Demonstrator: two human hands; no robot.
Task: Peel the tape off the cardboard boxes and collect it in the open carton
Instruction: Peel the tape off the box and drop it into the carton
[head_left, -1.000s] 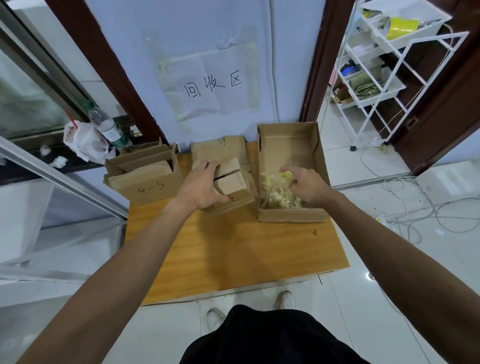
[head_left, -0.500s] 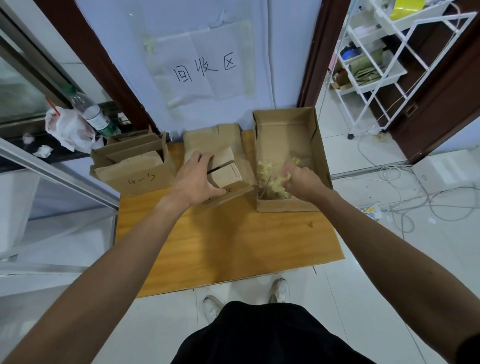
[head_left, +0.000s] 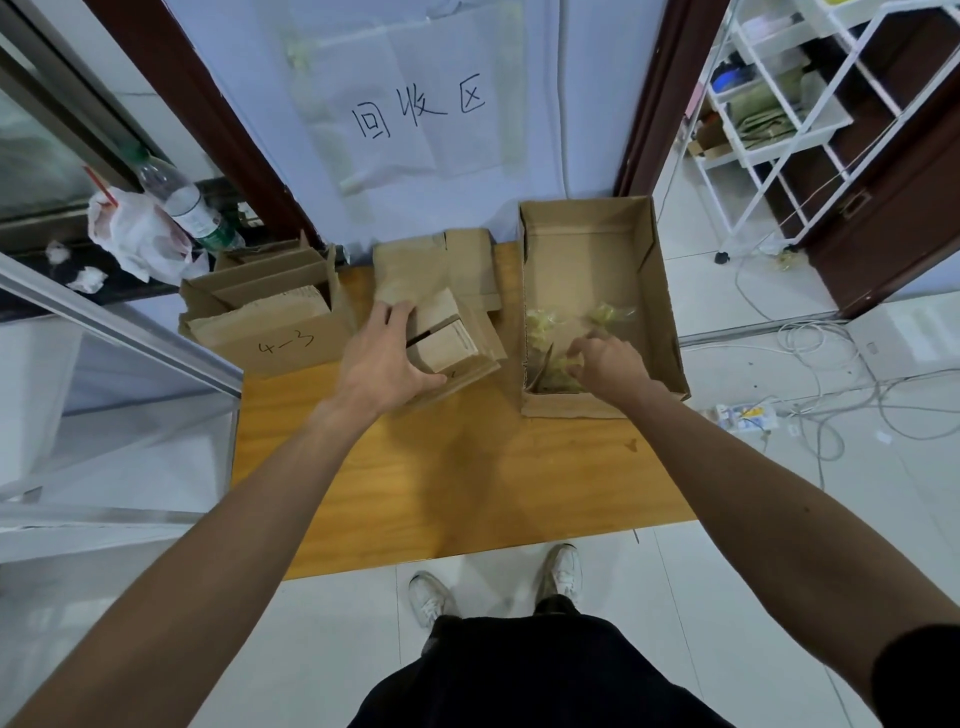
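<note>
An open carton (head_left: 657, 291) stands on the right of the wooden table (head_left: 467, 483), with crumpled yellowish tape (head_left: 545, 325) lying in its near half. My right hand (head_left: 608, 364) reaches down inside the carton at the tape pile, fingers curled among the pieces; I cannot tell whether they hold one. My left hand (head_left: 382, 358) grips a small cardboard box (head_left: 447, 343) in the table's middle, thumb on its near side and fingers over the top. This box sits on flattened cardboard (head_left: 431, 265).
A box marked "4-3" (head_left: 270, 322) with cardboard sheets in it stands at the table's left. A glass partition runs along the left. A white wire rack (head_left: 779, 119) and loose cables (head_left: 831, 374) lie on the floor to the right. My feet are under the near edge.
My right hand has moved toward the carton's near end, deeper into the tape pile. The left hand keeps its grip on the small box.
</note>
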